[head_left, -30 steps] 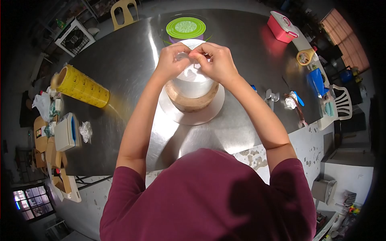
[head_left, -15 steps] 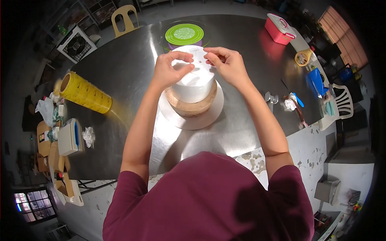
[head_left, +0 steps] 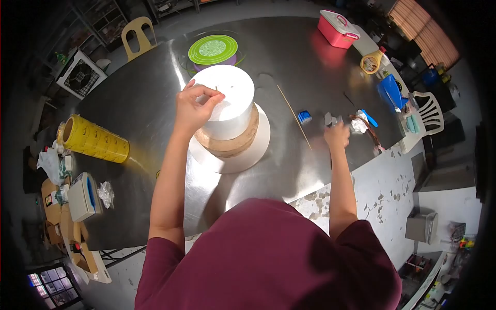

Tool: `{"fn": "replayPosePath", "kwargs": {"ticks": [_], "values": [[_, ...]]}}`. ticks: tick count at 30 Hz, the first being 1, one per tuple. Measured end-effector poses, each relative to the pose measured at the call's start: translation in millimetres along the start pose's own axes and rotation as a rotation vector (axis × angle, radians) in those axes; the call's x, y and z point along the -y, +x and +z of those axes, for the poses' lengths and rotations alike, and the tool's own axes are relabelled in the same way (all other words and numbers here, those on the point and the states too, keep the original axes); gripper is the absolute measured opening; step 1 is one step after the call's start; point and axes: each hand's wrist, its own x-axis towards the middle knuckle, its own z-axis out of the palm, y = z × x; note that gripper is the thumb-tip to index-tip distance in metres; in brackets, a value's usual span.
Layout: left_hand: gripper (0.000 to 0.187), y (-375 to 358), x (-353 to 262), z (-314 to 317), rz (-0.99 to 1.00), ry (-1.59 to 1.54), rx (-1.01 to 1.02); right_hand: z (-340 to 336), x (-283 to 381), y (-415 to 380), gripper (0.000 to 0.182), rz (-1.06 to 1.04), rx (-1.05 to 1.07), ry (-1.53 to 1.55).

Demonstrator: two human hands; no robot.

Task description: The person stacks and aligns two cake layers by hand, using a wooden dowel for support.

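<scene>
A white cylinder (head_left: 238,121) with a flat round top sits on a brown round layer (head_left: 235,146). Both rest on a white round board (head_left: 261,142). My left hand (head_left: 194,107) is over the left side of the white top, thumb and fingertips pinched together around something too small to make out. Out to the right, my right hand (head_left: 337,135) reaches down at the table beside a small clear item (head_left: 330,119). Motion blurs its fingers, so its grip does not show. A thin wooden stick (head_left: 294,118) and a small blue object (head_left: 304,117) lie between the cylinder and that hand.
Behind the cylinder stands a green-topped turntable (head_left: 212,46). A yellow roll of film (head_left: 98,139) and a scale-like box (head_left: 82,197) lie left on the metal table (head_left: 139,98). Crumpled white material (head_left: 359,123) and a pink box (head_left: 336,31) are at right.
My right hand has left the white top and swung right and down to the table. My left hand stays at the top, still pinching. The stick and blue object have come into sight.
</scene>
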Motion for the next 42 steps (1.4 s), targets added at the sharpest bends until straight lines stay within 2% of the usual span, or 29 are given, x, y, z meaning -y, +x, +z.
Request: {"fn": "replayPosePath", "kwargs": {"ticks": [2,5,8,11,13,15,17,19,22,25,28,31,34,37,38,41,42], "values": [[0.009,-0.8,0.5,-4.0,-0.007,0.001,-0.006,26.8,-33.0,-4.7,0.047,0.08,0.011,-0.067],[0.01,-1.6,-1.7,-4.5,-0.011,-0.001,-0.004,58.7,-64.4,6.3,0.036,-0.034,0.124,0.03],[0.01,-1.9,-2.8,-3.6,-0.009,-0.011,0.008,69.4,-67.0,10.8,0.025,-0.127,0.0,0.051],[0.01,-0.7,-2.6,-4.4,0.009,-0.013,-0.002,50.9,-49.6,11.6,0.02,-0.184,0.015,0.185],[0.008,-0.8,-2.9,-4.1,0.027,-0.003,0.0,12.7,-20.0,-1.7,0.018,-0.448,-0.123,0.391],[0.008,-0.8,-1.5,-3.0,0.031,-0.006,-0.008,-78.8,39.1,-40.2,0.018,-0.535,-0.016,0.435],[0.008,-0.7,-1.9,-3.6,0.032,-0.002,-0.005,-130.7,77.4,-69.5,0.017,-0.752,0.015,0.661],[0.008,-0.9,-3.9,-5.2,0.025,0.006,-0.002,-175.0,109.2,-94.5,0.016,-0.86,0.193,0.57],[0.007,-1.1,-1.8,-3.7,0.0,-0.003,-0.003,-204.8,144.3,-121.6,0.017,-1.123,0.228,0.406],[0.008,-1.9,-4.8,-3.9,-0.028,-0.036,-0.019,-216.9,164.5,-133.1,0.018,-1.18,0.082,0.478],[0.008,-1.8,-6.3,-4.7,-0.012,-0.062,-0.016,-216.7,168.2,-135.9,0.018,-1.097,0.121,0.406],[0.008,-2.3,-4.6,-4.8,-0.049,-0.055,-0.017,-207.2,164.1,-129.2,0.019,-1.172,0.214,0.164],[0.007,-1.4,-7.7,-5.3,-0.06,-0.1,-0.01,-226.2,164.6,-138.1,0.021,-1.135,0.122,0.511],[0.007,-1.5,-5.9,-4.9,-0.039,-0.087,-0.009,-225.6,165.3,-140.4,0.022,-1.113,0.023,0.666],[0.007,-1.3,-5.0,-4.9,-0.027,-0.069,-0.013,-222.3,164.8,-141.3,0.022,-1.071,0.061,0.571],[0.007,-1.3,-2.0,-6.4,-0.004,0.031,0.015,-199.0,160.6,-122.2,0.021,-1.167,0.224,0.165],[0.007,0.6,-2.3,-6.7,-0.002,0.013,0.005,-200.5,160.6,-126.0,0.022,-1.156,0.211,0.232]]}}
